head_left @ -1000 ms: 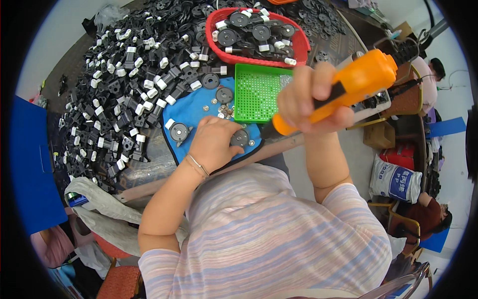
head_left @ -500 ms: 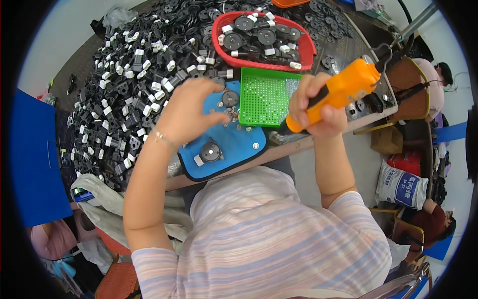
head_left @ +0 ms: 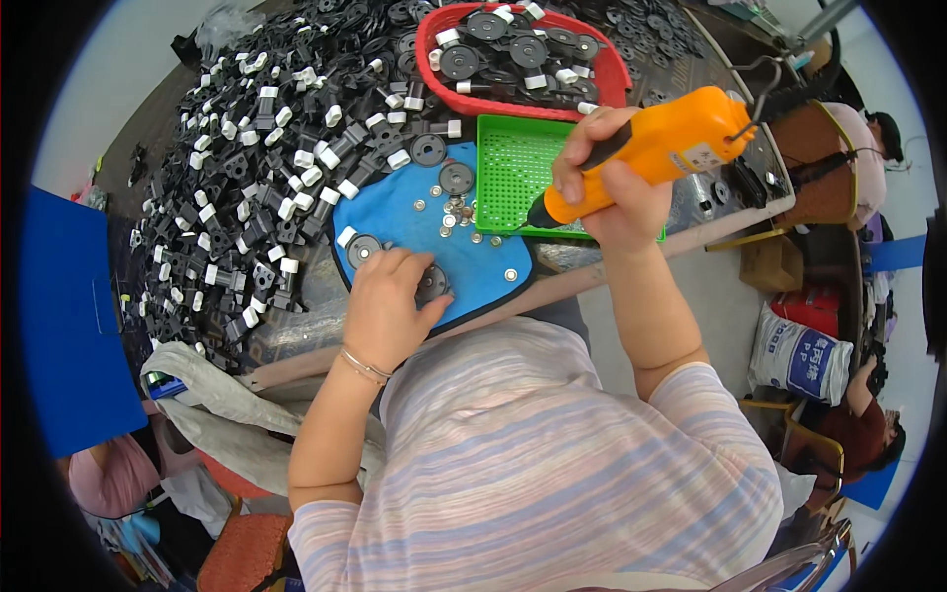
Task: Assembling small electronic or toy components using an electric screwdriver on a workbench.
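My right hand [head_left: 623,187] grips an orange electric screwdriver [head_left: 656,148], its black tip pointing down-left over the near-left corner of the green perforated tray [head_left: 480,163]. On the blue mat [head_left: 395,202], my left hand [head_left: 390,304] has its thumb and fingers around the edge of a black wheel part [head_left: 432,284], partly hidden beneath them. Just beyond those fingers lies another black wheel with a white end [head_left: 363,249]. A loose black wheel [head_left: 456,179] rests farther up the mat, near several small silver metal pieces [head_left: 454,209].
A large heap of black parts with white ends [head_left: 247,168] covers the table's left side. Behind the green tray stands a red basket [head_left: 426,59] of assembled wheel parts. A hook and cord [head_left: 767,74] join the screwdriver's rear. Other people sit at both sides.
My left hand has come down toward the mat's near edge and onto a wheel part. A wheel with a white end now shows at the mat's left. The screwdriver has shifted up and left.
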The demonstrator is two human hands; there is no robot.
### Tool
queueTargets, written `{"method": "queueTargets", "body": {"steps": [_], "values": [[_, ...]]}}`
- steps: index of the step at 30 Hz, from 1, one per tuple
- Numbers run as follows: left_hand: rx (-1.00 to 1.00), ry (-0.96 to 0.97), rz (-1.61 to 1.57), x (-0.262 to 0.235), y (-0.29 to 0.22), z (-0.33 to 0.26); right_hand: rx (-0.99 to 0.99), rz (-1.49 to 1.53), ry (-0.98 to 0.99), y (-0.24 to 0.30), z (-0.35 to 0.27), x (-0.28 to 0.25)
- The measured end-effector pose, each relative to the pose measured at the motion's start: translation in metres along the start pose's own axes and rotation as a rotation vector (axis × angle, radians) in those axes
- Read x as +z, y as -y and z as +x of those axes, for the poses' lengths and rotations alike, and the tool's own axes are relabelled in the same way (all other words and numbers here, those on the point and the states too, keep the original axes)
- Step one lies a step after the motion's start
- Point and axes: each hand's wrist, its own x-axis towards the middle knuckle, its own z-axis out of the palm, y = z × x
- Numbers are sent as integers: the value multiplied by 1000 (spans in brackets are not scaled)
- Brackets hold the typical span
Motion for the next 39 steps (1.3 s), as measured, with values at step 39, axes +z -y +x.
{"method": "queueTargets", "body": {"steps": [39], "values": [[-47, -123, -417, 49, 7, 16, -20, -82, 103, -4, 10, 40]]}}
